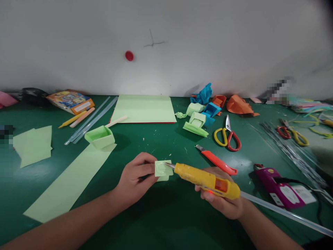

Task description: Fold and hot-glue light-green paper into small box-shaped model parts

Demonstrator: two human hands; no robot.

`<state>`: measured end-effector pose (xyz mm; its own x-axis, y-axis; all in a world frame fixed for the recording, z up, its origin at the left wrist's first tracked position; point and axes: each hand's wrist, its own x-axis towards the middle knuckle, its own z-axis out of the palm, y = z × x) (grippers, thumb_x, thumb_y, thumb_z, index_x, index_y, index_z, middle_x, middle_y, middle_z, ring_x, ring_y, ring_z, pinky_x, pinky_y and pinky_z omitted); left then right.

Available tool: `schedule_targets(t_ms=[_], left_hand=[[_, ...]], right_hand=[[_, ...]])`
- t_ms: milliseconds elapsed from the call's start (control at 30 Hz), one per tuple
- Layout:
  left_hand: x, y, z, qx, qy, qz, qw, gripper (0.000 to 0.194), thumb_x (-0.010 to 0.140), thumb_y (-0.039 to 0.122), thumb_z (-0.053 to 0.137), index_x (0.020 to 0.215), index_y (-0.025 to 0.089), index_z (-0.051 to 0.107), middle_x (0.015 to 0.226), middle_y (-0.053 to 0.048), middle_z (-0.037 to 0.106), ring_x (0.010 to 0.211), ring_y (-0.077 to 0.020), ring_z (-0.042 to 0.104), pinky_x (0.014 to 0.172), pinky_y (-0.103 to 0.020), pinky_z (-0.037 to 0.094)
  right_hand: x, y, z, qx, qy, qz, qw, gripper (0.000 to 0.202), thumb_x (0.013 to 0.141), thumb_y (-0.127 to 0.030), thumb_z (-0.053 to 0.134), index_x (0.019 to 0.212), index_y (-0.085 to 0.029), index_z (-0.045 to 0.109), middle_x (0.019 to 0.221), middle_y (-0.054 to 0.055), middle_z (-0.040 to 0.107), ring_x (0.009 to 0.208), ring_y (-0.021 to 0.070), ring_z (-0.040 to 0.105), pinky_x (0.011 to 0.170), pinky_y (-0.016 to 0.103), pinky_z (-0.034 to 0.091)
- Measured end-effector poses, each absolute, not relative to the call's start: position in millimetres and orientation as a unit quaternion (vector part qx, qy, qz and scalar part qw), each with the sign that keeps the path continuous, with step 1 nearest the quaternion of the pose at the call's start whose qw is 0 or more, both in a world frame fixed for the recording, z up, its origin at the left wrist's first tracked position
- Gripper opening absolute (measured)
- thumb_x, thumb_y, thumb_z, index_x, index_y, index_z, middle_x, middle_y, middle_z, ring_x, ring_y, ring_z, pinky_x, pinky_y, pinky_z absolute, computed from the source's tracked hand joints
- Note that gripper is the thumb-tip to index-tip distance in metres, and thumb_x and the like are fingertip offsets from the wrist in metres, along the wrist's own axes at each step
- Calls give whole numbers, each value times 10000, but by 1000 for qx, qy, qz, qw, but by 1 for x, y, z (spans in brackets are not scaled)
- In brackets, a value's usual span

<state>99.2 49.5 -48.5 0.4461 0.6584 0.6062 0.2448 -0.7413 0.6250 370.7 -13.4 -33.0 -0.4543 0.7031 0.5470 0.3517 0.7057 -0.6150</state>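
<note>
My left hand (139, 177) pinches a small folded piece of pale green paper (160, 168) between thumb and fingers. Clear, shiny glue lies on the face of that paper. A yellow hot glue gun (208, 178) is gripped in my right hand (221, 201), its metal nozzle tip at the paper's glued face. A long translucent glue stick (286, 213) runs out of the gun's back end, and a small red light glows on its underside. A green folded paper box (100, 137) rests on a long green paper strip (71, 184) to the left.
A red utility knife (217, 161) and yellow-red scissors (227, 135) lie right of centre. A purple power adapter (281, 189) with cords sits farther right. Folded green paper pieces (196, 121) and orange paper (240, 105) lie behind. Green sheets (144, 109) rest against the wall side.
</note>
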Motion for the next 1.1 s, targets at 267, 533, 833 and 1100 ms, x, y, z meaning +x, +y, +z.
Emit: schedule_targets(t_ms=[267, 533, 833, 1100], left_hand=[[100, 49, -46, 820, 274, 448, 229, 181, 892, 87, 635, 876, 211, 766, 890, -25, 687, 748, -115, 682, 627, -181, 537], [99, 49, -48, 818, 278, 446, 232, 195, 888, 83, 641, 908, 224, 775, 896, -21, 682, 741, -109, 678, 615, -177, 527], [98, 48, -46, 816, 288, 443, 233, 181, 887, 104, 642, 882, 230, 772, 885, -21, 690, 730, -118, 682, 601, -189, 535], [97, 48, -46, 817, 302, 429, 240, 187, 891, 108, 621, 873, 223, 767, 898, -28, 690, 722, -123, 682, 597, -201, 543]], right_hand=[[372, -14, -33, -324, -824, 215, 411, 262, 1057, -353, 413, 897, -223, 575, 777, 25, 671, 652, 169, 643, 607, 325, 484], [371, -13, -32, -320, -829, 210, 408, 270, 1062, -359, 407, 892, -220, 564, 753, 20, 661, 633, 161, 641, 593, 322, 489], [371, -13, -34, -319, -825, 215, 414, 264, 1052, -364, 418, 882, -217, 557, 723, 17, 636, 595, 156, 609, 547, 314, 458], [373, -12, -35, -318, -824, 229, 410, 240, 1037, -353, 436, 879, -217, 555, 718, 18, 619, 603, 161, 600, 557, 319, 447]])
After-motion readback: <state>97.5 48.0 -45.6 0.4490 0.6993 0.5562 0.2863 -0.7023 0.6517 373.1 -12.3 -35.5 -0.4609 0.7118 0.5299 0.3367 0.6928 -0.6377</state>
